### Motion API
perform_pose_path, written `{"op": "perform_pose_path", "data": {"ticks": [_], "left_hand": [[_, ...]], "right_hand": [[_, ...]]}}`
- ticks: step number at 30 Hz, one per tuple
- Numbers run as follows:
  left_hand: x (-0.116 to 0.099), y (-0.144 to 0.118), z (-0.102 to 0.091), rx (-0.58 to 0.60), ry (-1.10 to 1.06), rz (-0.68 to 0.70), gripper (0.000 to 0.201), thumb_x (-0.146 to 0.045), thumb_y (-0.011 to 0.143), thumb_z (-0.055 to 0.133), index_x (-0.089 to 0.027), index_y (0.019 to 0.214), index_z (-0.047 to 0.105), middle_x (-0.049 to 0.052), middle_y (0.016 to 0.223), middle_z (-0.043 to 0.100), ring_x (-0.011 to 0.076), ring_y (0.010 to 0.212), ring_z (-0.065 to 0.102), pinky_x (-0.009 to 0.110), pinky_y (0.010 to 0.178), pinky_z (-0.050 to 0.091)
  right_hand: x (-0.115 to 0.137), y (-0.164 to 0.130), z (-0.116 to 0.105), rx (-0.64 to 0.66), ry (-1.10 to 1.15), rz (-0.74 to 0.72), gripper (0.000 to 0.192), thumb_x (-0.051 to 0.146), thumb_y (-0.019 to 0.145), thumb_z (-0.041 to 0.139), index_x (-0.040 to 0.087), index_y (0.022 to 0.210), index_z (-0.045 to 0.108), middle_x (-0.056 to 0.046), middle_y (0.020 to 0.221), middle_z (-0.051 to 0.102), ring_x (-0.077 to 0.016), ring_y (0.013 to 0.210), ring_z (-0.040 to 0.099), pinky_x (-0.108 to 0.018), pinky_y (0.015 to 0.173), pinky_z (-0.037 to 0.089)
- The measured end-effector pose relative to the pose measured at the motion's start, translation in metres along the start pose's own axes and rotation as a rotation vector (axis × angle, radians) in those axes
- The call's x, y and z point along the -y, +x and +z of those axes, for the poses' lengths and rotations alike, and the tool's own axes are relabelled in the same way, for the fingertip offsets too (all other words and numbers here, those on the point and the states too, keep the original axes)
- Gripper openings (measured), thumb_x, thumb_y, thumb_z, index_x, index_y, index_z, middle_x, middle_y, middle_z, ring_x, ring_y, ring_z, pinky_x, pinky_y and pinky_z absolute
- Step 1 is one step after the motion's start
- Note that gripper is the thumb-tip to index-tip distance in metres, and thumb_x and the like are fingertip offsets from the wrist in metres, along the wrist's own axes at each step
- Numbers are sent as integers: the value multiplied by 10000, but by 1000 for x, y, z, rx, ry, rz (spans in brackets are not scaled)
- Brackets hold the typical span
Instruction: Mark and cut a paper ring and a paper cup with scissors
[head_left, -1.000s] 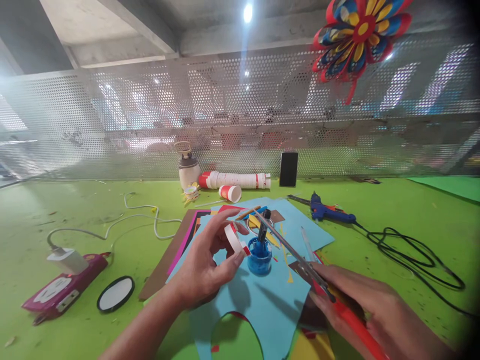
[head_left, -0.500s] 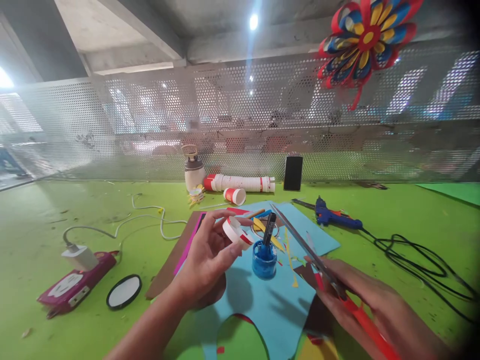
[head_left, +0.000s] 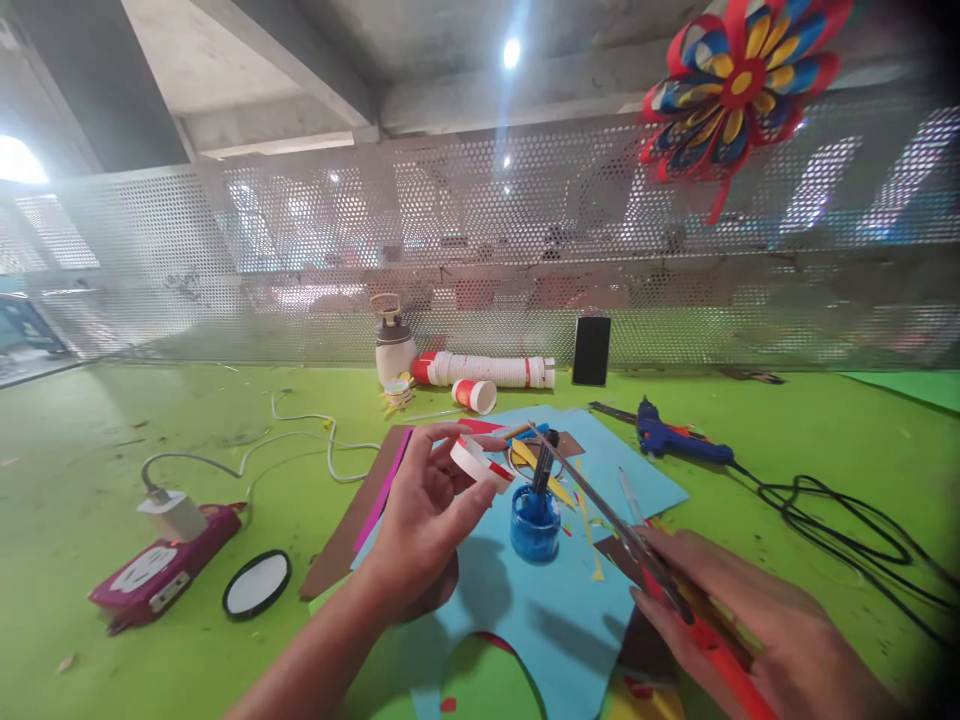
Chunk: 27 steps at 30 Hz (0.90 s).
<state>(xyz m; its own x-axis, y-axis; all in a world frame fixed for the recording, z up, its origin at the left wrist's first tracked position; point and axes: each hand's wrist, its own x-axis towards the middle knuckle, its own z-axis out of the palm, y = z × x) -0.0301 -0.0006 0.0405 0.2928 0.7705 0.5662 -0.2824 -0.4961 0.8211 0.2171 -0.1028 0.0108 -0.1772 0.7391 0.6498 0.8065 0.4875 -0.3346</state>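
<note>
My left hand (head_left: 427,515) pinches a white paper ring with red marks (head_left: 480,466), which looks like a strip cut from a paper cup. In my right hand (head_left: 750,610) are scissors (head_left: 622,525) with red handles, their long blades pointing up and left, nearly together. The blade tip is above and to the right of the ring, apart from it. Between the hands stands a small blue glass jar (head_left: 534,535) holding a black marker (head_left: 546,462), partly behind the blades. Under it lies light blue paper (head_left: 547,620) with yellow scraps.
A blue glue gun (head_left: 679,435) with a black cord rests at right. Stacked paper cups (head_left: 487,370), a single cup (head_left: 475,396), a spray bottle (head_left: 394,350) and a phone (head_left: 592,350) stand behind. At left are a purple power strip (head_left: 169,570) and a round black-rimmed disc (head_left: 257,584).
The scissors have swung a little left, bringing their tip nearer to the ring. My left hand keeps the ring in nearly the same pose. The whole view has shifted slightly.
</note>
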Motion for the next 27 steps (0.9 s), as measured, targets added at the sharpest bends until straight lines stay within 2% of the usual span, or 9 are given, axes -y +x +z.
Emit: {"op": "perform_pose_path", "data": {"ticks": [3, 6, 11, 15, 20, 24, 27], "left_hand": [[-1, 0, 0, -14, -10, -21, 305, -280, 890, 699, -193, 1108, 504, 87, 1138, 737, 114, 815, 690, 229, 701, 560], [0, 1, -1, -23, -34, -62, 304, -256, 880, 714, -194, 1103, 516, 80, 1131, 745, 107, 769, 677, 236, 700, 558], [1, 4, -4, -60, -250, -182, 259, -312, 909, 673, -161, 1090, 564, 123, 1112, 754, 164, 854, 705, 256, 701, 552], [1, 6, -6, -67, -372, -225, 283, -305, 890, 692, -147, 1095, 578, 147, 1124, 751, 192, 898, 714, 259, 693, 552], [3, 4, -6, -81, -288, -197, 303, -312, 886, 704, -179, 1115, 555, 136, 1175, 737, 206, 967, 704, 277, 723, 559], [4, 2, -4, -66, -193, -136, 348, -229, 870, 725, -223, 1167, 543, 96, 1260, 699, 161, 944, 700, 280, 809, 560], [4, 1, -3, -56, -192, -117, 425, -222, 853, 739, -244, 1228, 538, 85, 1325, 659, 171, 1019, 689, 292, 887, 551]], "right_hand": [[-3, 1, -1, -38, 46, 14, 228, 333, 956, 557, 252, 1134, 673, -72, 1044, 796, -231, 887, 791, -217, 759, 636], [-4, 4, -2, -19, 121, 6, 294, 375, 1000, 473, 243, 1172, 670, -75, 1015, 799, -217, 841, 798, -212, 734, 639], [3, 9, -3, -76, 20, -15, 225, 298, 924, 586, 208, 1084, 715, -97, 960, 816, -236, 789, 806, -207, 667, 646], [1, 9, -2, 8, 31, -20, 243, 250, 906, 580, 187, 1095, 719, -89, 973, 821, -234, 813, 807, -195, 673, 644], [-11, 5, 1, 99, 25, 46, 277, 286, 924, 601, 200, 1169, 697, -87, 1048, 803, -225, 899, 790, -245, 785, 643], [-14, 4, 1, 97, 21, 93, 291, 305, 948, 575, 190, 1189, 689, -95, 1089, 792, -213, 929, 782, -228, 784, 635], [-14, 5, 0, 86, 31, 93, 313, 297, 947, 568, 153, 1196, 691, -113, 1094, 788, -221, 931, 781, -221, 779, 630]]}}
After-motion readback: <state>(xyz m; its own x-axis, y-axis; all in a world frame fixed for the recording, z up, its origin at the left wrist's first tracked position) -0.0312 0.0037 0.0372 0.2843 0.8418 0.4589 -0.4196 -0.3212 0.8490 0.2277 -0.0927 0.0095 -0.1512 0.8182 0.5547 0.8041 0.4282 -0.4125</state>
